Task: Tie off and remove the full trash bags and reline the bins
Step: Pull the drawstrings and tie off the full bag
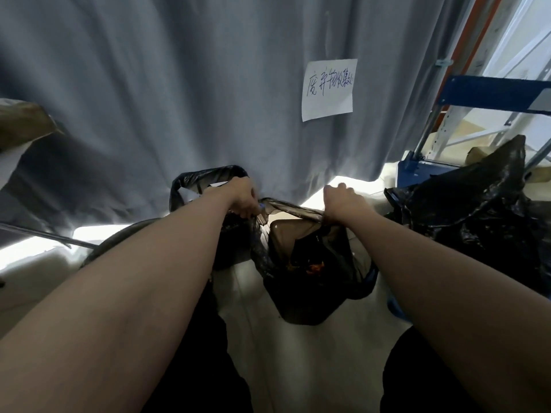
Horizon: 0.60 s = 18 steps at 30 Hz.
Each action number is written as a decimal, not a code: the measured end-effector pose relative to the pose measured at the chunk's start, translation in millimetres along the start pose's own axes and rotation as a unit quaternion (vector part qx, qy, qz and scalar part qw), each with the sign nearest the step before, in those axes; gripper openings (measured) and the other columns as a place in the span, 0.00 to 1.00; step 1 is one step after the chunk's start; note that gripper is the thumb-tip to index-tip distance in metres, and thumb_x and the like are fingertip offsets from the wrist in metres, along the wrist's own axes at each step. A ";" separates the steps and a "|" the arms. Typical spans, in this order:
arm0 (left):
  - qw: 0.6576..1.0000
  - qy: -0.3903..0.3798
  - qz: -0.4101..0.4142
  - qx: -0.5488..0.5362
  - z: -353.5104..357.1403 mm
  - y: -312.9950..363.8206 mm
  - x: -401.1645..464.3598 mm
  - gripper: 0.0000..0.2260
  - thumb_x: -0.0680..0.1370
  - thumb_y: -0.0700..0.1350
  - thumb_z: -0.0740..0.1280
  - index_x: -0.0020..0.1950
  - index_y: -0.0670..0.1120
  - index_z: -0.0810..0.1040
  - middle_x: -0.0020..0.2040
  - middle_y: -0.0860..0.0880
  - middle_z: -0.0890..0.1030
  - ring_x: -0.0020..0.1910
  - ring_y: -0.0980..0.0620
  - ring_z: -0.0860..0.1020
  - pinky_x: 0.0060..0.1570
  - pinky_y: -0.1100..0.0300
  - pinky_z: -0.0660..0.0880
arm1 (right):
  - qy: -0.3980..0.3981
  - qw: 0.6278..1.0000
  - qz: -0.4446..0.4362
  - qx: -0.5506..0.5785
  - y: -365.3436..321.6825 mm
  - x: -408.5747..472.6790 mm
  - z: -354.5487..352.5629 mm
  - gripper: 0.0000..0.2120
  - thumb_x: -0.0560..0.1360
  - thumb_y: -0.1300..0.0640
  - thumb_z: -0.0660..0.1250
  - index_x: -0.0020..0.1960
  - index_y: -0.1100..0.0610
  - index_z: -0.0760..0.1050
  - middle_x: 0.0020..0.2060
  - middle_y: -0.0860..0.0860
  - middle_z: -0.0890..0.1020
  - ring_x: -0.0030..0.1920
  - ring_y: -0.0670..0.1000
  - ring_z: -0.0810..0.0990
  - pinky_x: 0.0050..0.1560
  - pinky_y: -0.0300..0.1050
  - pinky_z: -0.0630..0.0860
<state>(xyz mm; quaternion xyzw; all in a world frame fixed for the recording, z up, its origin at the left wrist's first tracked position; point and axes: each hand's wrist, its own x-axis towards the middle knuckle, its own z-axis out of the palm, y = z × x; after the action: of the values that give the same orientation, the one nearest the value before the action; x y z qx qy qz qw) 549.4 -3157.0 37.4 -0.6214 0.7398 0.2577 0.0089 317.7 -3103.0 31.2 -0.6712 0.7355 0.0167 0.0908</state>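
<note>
Head view: black sack [483, 204] right; curtain [179, 84] behind; perhaps another bag [205, 177] left.

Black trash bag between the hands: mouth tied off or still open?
Open. Left hand and right hand grip the black trash bag rim, spread apart; trash shows inside, no knot.

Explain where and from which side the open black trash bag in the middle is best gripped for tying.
Grip the trash bag at its two stretched top edges from above, one per side, where the left hand and right hand hold it; the body sags, full, below.
</note>
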 end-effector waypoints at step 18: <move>0.991 -0.051 0.000 -0.128 2.5 -7.8 -2.8 0.04 0.70 0.34 0.74 0.37 0.41 0.81 0.29 0.46 0.82 0.30 0.51 0.80 0.33 0.61 0.77 | -0.219 0.851 0.072 0.471 -95.6 20.8 19.1 0.14 0.78 0.56 0.67 0.35 0.58 0.71 0.16 0.49 0.74 0.14 0.42 0.70 0.17 0.31 0.67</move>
<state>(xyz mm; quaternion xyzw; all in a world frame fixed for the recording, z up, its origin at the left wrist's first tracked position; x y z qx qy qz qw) 556.5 -3154.2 33.2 -0.6035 0.6996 0.3812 -0.0329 412.7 -3130.0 18.4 -0.4721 0.6624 -0.1786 0.5536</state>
